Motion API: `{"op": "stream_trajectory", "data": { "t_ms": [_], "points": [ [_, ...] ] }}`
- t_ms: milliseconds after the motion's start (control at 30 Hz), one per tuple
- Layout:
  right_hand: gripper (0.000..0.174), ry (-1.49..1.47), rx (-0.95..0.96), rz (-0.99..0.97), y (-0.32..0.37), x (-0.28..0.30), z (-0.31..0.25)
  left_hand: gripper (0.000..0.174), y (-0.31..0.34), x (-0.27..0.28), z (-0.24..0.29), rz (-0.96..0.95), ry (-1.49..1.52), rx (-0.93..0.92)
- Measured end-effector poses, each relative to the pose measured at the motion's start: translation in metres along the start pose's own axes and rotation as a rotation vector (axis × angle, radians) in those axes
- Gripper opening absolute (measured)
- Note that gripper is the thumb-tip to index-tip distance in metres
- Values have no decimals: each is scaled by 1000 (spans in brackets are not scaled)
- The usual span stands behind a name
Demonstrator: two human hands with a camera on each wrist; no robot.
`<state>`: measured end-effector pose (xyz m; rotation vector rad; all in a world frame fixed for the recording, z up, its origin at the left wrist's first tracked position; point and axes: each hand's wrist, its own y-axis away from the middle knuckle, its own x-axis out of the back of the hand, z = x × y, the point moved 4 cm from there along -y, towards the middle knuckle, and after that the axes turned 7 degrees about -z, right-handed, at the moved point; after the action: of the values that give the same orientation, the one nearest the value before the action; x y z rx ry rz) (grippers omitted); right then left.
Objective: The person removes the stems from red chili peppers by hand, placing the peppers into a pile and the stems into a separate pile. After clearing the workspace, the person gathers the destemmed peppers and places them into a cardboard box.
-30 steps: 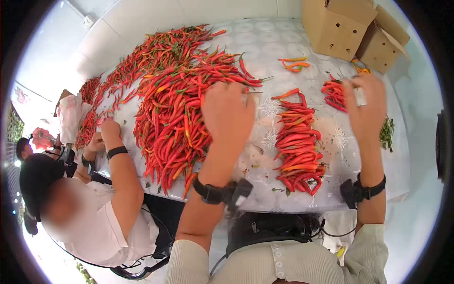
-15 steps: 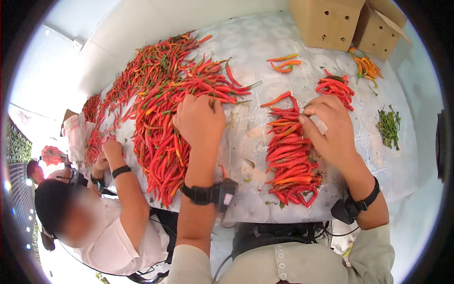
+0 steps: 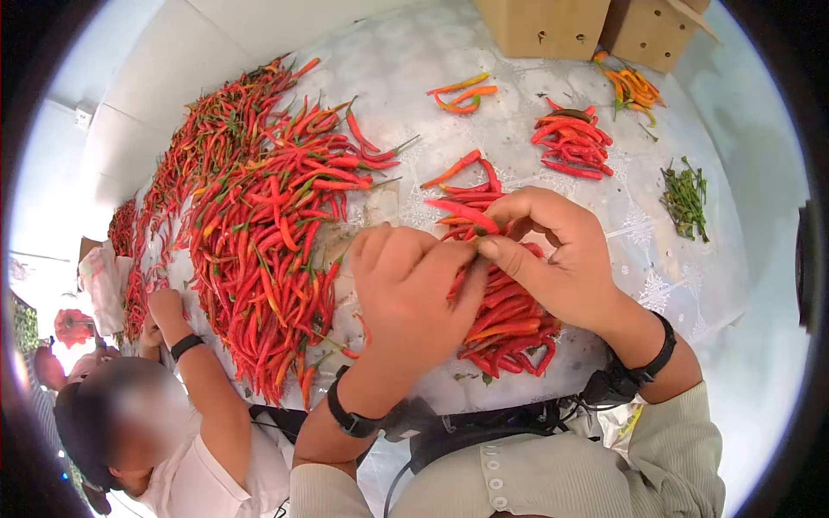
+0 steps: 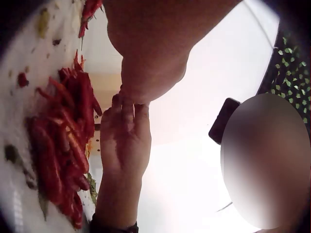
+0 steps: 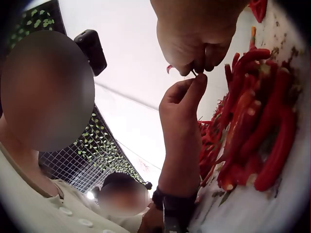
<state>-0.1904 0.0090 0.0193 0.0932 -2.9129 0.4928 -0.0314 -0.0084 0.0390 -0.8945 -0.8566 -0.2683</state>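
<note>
Both hands meet above the row of red chillies (image 3: 509, 328) in the head view. Between them is one red chilli (image 3: 462, 211), its tip pointing left and its stem end at the fingertips. My left hand (image 3: 414, 289) has curled fingers and pinches at the stem end. My right hand (image 3: 561, 250) holds the chilli by thumb and forefinger. The right wrist view shows a thin green stem (image 5: 194, 73) between the left hand (image 5: 182, 126) and the right hand (image 5: 194, 34). To the left lies a large heap of red chillies (image 3: 259, 268).
Beyond the row lie a small red pile (image 3: 574, 142), two orange chillies (image 3: 466, 99), an orange-yellow pile (image 3: 635, 86) and green stems (image 3: 685, 198). Cardboard boxes (image 3: 544, 26) stand at the back. Another person (image 3: 207, 380) works at the left.
My left hand has moved right from the heap, and my right hand has come in from the right to meet it. A red chilli now shows between them. The head view has shifted.
</note>
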Motion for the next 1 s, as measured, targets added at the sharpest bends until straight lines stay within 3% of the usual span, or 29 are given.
{"op": "stream_trajectory", "data": {
  "t_ms": [67, 167, 267, 400, 667, 1000],
  "points": [
    [22, -142, -93, 44, 2, -4, 2, 21, 1, -2, 3, -2, 43, -24],
    [20, -109, -288, 36, 0, 4, -4, 24, 0, 1, 5, 54, 95, -43],
    [18, -52, -148, 110, 0, 6, 12, 33, 2, 5, 1, 75, 70, -74],
    [18, 239, -32, 42, -3, 7, 0, 50, 9, 7, -7, 178, 178, 14],
    [17, 523, 261, 25, -1, 8, -21, 40, 2, 6, -5, 45, 100, -17],
    [24, 594, 454, -35, 1, 5, -21, 32, 0, 3, -9, 23, 117, -98]
  ]
}}
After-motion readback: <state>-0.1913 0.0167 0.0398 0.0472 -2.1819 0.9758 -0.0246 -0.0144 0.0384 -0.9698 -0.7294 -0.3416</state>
